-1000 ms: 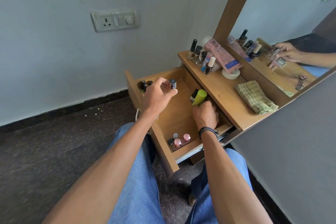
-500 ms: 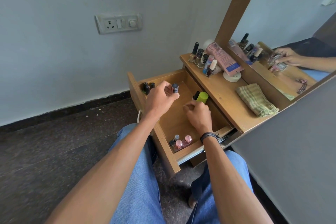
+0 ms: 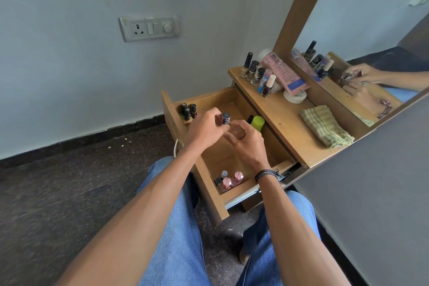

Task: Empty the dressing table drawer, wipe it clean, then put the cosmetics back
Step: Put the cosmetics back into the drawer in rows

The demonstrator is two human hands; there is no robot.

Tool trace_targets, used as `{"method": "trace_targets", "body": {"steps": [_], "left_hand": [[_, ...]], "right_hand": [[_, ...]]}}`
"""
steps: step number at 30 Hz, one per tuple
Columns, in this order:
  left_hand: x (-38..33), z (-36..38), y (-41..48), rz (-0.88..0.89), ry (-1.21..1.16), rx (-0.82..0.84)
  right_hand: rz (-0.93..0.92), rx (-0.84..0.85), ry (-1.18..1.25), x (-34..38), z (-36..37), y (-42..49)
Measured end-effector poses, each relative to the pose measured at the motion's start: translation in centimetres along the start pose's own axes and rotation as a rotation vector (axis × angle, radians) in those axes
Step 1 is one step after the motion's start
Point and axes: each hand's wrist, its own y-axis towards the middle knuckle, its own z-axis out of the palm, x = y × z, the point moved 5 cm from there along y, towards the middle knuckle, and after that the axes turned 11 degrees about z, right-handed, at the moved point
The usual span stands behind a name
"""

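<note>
The wooden drawer is pulled out over my lap. My left hand holds a small dark-capped bottle above the drawer's middle. My right hand is just beside it, fingers spread and reaching toward the bottle, holding nothing. A lime-green tube with a black-capped bottle beside it stands by the drawer's right wall. Several dark nail polish bottles stand in the far left corner. Pink-capped bottles sit in the near corner.
On the dressing table top stand several nail polish bottles, a pink tube, a white tape roll and a folded checked cloth. A mirror leans behind. A wall socket is at left.
My right hand let go of the green tube, left it standing by the drawer's right wall, and moved left toward the bottle in my left hand.
</note>
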Motion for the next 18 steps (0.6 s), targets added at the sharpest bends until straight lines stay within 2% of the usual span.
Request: {"method": "trace_targets", "body": {"steps": [7, 13, 15, 18], "left_hand": [[-0.2, 0.3, 0.2, 0.046, -0.025, 0.044], [-0.3, 0.0, 0.2, -0.028, -0.077, 0.032], [-0.3, -0.4, 0.2, -0.073, -0.132, -0.037], [0.3, -1.6, -0.1, -0.146, -0.314, -0.281]], "right_hand": [[0.031, 0.014, 0.057, -0.4, -0.1, 0.3], [0.090, 0.016, 0.120, -1.3, 0.0, 0.8], [0.108, 0.014, 0.120, -1.5, 0.0, 0.9], [0.132, 0.029, 0.111, -1.7, 0.0, 0.9]]}}
